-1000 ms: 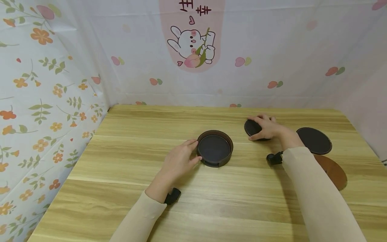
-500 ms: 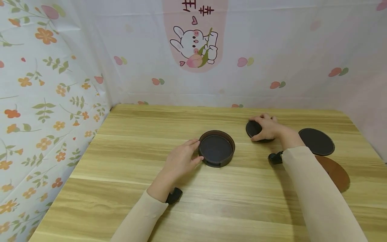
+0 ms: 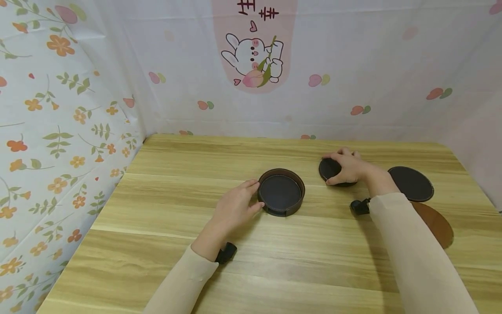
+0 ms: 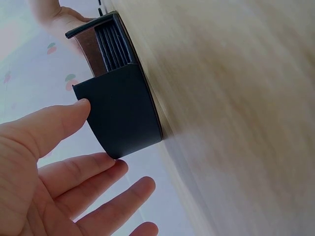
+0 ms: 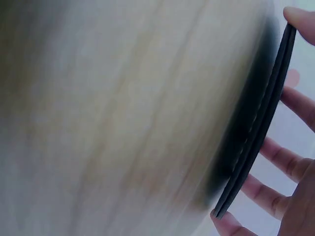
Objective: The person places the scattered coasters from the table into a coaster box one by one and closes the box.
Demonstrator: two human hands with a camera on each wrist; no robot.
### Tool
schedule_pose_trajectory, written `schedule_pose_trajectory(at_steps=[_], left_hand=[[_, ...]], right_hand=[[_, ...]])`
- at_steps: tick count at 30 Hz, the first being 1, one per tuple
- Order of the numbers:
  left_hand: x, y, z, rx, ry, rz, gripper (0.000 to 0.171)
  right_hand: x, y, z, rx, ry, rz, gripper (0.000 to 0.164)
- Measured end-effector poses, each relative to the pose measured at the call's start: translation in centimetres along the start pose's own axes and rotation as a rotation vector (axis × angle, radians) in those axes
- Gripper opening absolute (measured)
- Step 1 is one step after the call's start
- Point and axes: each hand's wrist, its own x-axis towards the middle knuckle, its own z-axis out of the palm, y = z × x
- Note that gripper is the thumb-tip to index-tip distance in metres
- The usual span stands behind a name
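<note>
In the head view my left hand [image 3: 236, 205] touches the left side of a round dark coaster holder [image 3: 301, 201]. The left wrist view shows the thumb at the upper edge of the holder [image 4: 118, 108] and two fingertips at its lower corner, fingers extended. A stack of several thin black coasters [image 4: 112, 46] shows through its front slot. My right hand [image 3: 347, 168], to the right and farther back, grips a round black coaster [image 3: 328, 169] by its edges. In the right wrist view the coaster's edge [image 5: 258, 123] has two layers, thumb at one end, little finger at the other.
Right of the right hand lie a black disc [image 3: 409, 183] and a brown disc [image 3: 437, 226], the latter partly behind the right sleeve [image 3: 408, 240]. Patterned cloth [image 3: 176, 65] borders the wooden table [image 3: 176, 187] at the back and sides.
The whole head view has shifted slightly. My right hand, with the coaster, has come down a little; the left hand stays against the holder.
</note>
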Motion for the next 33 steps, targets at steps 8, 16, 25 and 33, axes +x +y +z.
schedule_pose_trajectory(at_steps=[8,16,25,33], left_hand=[[0.1,-0.1,0.0,-0.003,0.001,-0.005,0.057],[0.1,-0.1,0.1,-0.001,-0.005,-0.008,0.057],[0.0,0.0,0.1,-0.012,-0.007,-0.008,0.057],[0.1,-0.1,0.1,-0.003,0.004,0.002,0.056]], right_hand=[[-0.8,-1.5,-0.3,-0.038,0.034,-0.033,0.084],[-1.7,-3.5,-0.8,-0.045,0.025,-0.053,0.085],[-2.1,-4.7,-0.6,-0.073,0.032,-0.07,0.086],[-2.6,-5.8,-0.7,-0.087,0.046,-0.091,0.085]])
